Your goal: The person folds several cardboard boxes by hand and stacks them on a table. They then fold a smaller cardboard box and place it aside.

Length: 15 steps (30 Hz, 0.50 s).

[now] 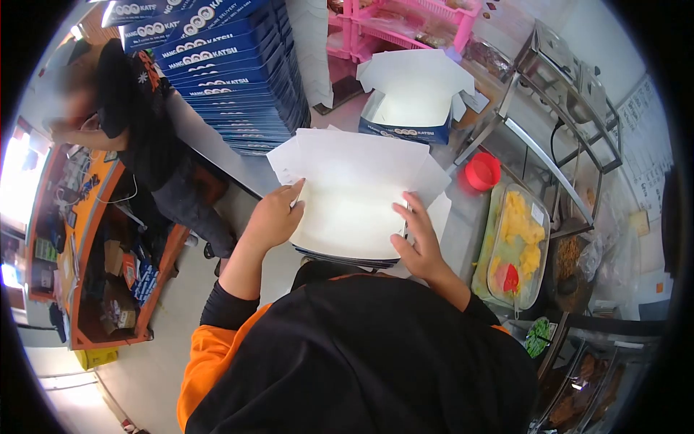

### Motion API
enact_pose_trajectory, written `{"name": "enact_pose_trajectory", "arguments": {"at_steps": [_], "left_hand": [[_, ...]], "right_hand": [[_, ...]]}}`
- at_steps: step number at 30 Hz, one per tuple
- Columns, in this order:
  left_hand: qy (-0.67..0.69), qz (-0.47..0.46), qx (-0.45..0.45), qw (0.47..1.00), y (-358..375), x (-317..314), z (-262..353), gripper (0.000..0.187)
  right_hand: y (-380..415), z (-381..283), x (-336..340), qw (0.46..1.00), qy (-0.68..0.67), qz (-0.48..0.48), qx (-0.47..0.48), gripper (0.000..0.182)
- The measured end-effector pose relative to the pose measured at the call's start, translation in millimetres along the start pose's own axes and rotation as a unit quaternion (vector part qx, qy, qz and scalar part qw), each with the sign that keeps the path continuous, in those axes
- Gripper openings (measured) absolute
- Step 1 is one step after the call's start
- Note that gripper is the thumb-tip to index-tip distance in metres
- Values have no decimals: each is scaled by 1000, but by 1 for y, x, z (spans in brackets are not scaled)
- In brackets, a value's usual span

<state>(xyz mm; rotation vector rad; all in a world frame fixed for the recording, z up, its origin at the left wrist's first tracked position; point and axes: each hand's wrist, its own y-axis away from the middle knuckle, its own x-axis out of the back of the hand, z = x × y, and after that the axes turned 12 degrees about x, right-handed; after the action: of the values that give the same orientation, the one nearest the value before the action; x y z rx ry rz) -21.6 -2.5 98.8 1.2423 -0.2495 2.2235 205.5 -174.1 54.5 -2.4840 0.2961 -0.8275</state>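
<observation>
An open cardboard takeaway box (347, 217), white inside with a dark blue outer edge, lies in front of me with its lid flap raised at the far side. My left hand (275, 217) grips the box's left wall, thumb and fingers at the corner by the side flap. On the opposite side, my right hand (421, 242) holds the right wall, its fingers and thumb curled over the edge. Beyond it stands a second open box (405, 130), blue outside and white within, touched by neither hand.
Tall stacks of folded blue boxes (238, 94) rise at the back left. To the right are a red bowl (482, 172), a tray of yellow food (520, 239) and a metal rack (538, 155). A person (148, 116) stands at the left beside an orange counter (90, 217).
</observation>
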Motion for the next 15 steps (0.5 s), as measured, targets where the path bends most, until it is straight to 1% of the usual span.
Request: {"name": "enact_pose_trajectory", "arguments": {"at_steps": [1,2,3,5,7,8,10,11,13,15], "left_hand": [[130,-23,21,991,0,-4,-3,45],[258,-46,41,964,0,-13,-10,46],[380,-67,60,921,0,-21,-15,49],[400,-27,-19,916,1,-41,-16,54],[416,-6,-83,905,-2,-51,-10,62],[402,14,-94,911,-9,-54,-9,61],[371,57,-121,919,-26,-61,-10,61],[384,63,-107,915,-34,-66,-12,56],[362,76,-62,927,-41,-65,-3,52],[354,81,-23,932,-45,-63,0,49]], "right_hand": [[5,1,-5,998,-21,51,-32,53],[7,2,-8,992,-43,102,-64,56],[5,0,-10,982,-125,108,-97,59],[1,-4,-16,937,-287,117,-164,65],[-18,2,-10,937,-296,131,-129,66],[-31,8,-6,938,-299,137,-112,66],[-51,39,0,961,-233,104,-108,64],[-57,54,-3,949,-272,105,-122,64],[-68,74,-5,920,-349,109,-144,64],[-68,76,-6,926,-339,98,-138,65]]}}
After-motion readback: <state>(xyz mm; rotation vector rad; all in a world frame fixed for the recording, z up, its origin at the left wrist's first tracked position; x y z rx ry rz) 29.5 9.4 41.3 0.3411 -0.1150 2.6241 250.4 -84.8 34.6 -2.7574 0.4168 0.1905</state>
